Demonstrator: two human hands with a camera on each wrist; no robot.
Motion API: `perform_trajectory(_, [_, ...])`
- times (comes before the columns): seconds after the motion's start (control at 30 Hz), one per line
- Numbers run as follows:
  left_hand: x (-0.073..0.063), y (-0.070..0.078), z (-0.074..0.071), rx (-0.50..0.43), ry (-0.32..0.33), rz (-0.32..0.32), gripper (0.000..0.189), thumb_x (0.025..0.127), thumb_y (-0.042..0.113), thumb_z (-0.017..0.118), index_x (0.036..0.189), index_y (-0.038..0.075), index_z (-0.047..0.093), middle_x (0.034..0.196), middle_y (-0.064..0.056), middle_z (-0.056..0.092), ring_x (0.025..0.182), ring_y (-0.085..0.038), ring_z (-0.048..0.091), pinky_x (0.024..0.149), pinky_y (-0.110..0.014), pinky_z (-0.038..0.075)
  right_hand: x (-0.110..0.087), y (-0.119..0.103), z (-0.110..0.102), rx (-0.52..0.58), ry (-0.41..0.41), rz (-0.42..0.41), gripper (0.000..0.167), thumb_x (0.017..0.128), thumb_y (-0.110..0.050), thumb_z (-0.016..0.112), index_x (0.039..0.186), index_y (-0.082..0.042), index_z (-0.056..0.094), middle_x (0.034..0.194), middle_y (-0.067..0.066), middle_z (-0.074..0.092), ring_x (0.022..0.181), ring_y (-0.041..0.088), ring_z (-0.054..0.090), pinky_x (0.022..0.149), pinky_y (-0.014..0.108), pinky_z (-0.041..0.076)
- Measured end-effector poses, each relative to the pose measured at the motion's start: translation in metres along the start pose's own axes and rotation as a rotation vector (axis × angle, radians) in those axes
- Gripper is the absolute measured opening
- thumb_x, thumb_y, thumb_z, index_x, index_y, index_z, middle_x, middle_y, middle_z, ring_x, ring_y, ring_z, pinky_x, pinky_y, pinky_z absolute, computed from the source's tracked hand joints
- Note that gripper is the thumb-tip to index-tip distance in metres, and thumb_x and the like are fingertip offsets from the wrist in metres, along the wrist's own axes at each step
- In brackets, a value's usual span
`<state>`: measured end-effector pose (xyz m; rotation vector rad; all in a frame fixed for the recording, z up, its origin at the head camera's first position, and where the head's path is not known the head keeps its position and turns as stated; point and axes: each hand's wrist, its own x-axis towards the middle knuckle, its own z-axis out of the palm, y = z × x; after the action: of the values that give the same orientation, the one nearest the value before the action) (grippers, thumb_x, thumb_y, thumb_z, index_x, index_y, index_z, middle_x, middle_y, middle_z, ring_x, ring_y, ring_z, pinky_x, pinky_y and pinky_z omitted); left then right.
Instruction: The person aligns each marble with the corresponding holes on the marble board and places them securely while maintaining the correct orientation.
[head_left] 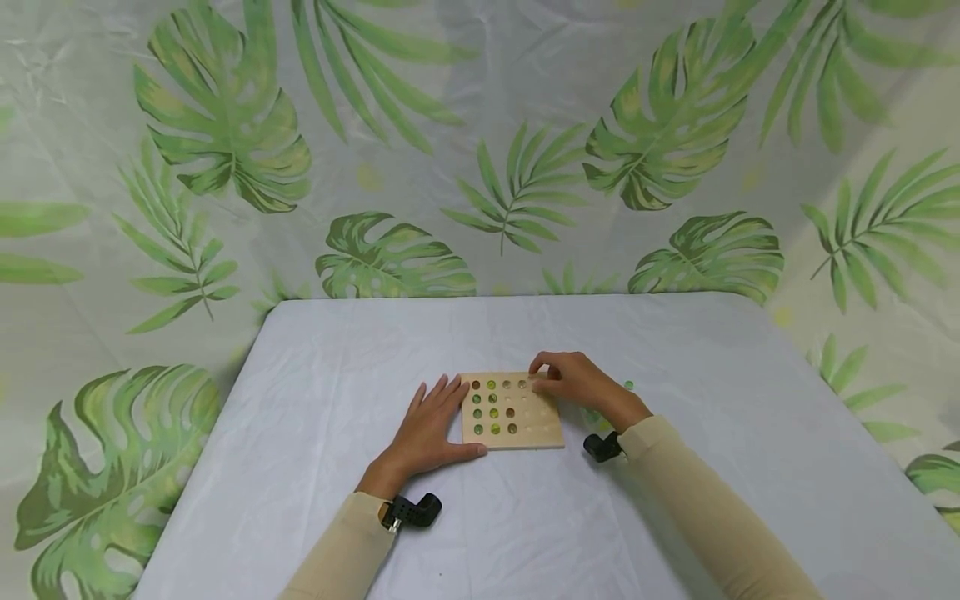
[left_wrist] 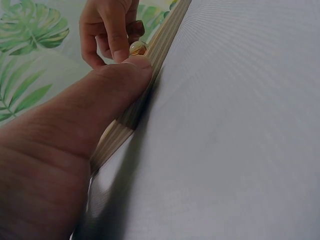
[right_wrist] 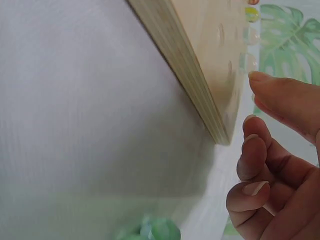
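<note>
A light wooden board [head_left: 536, 437] with rows of round holes lies flat on the table. Glass marbles, green, yellow, brown and clear, fill its left columns; one green marble [head_left: 478, 429] sits at the front left. My left hand [head_left: 427, 433] rests spread along the board's left side, fingers straight and thumb at the front edge. Over the back right part hovers my right hand [head_left: 581, 383], fingers loosely bent. In the right wrist view its thumb tip is right beside a clear marble [right_wrist: 251, 62], and no marble shows between the fingers.
Loose green marbles [head_left: 628, 385] lie right of the board, partly hidden by my right wrist. A white cloth [head_left: 360, 350] covers the table. Behind it hangs a leaf-patterned curtain [head_left: 517, 108].
</note>
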<state>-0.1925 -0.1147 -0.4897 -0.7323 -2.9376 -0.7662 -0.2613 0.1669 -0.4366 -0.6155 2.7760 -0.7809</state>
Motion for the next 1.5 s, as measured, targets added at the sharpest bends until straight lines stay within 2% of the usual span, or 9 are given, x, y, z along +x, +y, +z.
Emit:
perform_trajectory(0.13, [-0.001, 0.0, 0.002, -0.005, 0.006, 0.0, 0.105, 0.073, 0.07, 0.066, 0.152, 0.012, 0.03, 0.158, -0.006, 0.024, 0.147, -0.023, 0.013, 0.118, -0.046, 0.002, -0.004, 0.004, -0.003, -0.016, 0.007, -0.016, 0.02, 0.092, -0.023, 0.067, 0.111, -0.018, 0.065, 0.075, 0.002, 0.057, 0.06, 0.016, 0.049, 0.053, 0.03, 0.043])
perform_trajectory(0.53, [-0.002, 0.0, 0.004, -0.012, 0.001, 0.003, 0.105, 0.074, 0.07, 0.066, 0.153, 0.011, 0.029, 0.158, -0.005, 0.024, 0.147, -0.024, 0.013, 0.118, -0.046, 0.002, -0.019, 0.018, -0.014, -0.009, 0.023, -0.036, 0.022, 0.091, -0.022, 0.068, 0.112, -0.014, 0.065, 0.074, 0.0, 0.057, 0.06, 0.015, 0.048, 0.056, 0.03, 0.043])
perform_trajectory(1.03, [-0.003, 0.0, 0.003, 0.015, -0.004, 0.004, 0.105, 0.074, 0.071, 0.065, 0.153, 0.012, 0.029, 0.158, -0.006, 0.024, 0.147, -0.025, 0.013, 0.118, -0.046, 0.002, -0.037, 0.038, -0.029, 0.004, 0.054, -0.017, 0.024, 0.091, -0.021, 0.069, 0.113, -0.012, 0.064, 0.073, 0.0, 0.056, 0.06, 0.015, 0.047, 0.058, 0.031, 0.043])
perform_trajectory(1.5, [0.0, -0.001, 0.003, 0.019, 0.004, 0.008, 0.105, 0.074, 0.072, 0.064, 0.153, 0.012, 0.028, 0.159, -0.006, 0.023, 0.148, -0.023, 0.012, 0.118, -0.046, 0.002, -0.047, 0.056, -0.038, -0.008, 0.088, 0.001, 0.025, 0.091, -0.022, 0.069, 0.114, -0.011, 0.065, 0.079, 0.002, 0.059, 0.064, 0.017, 0.049, 0.059, 0.031, 0.043])
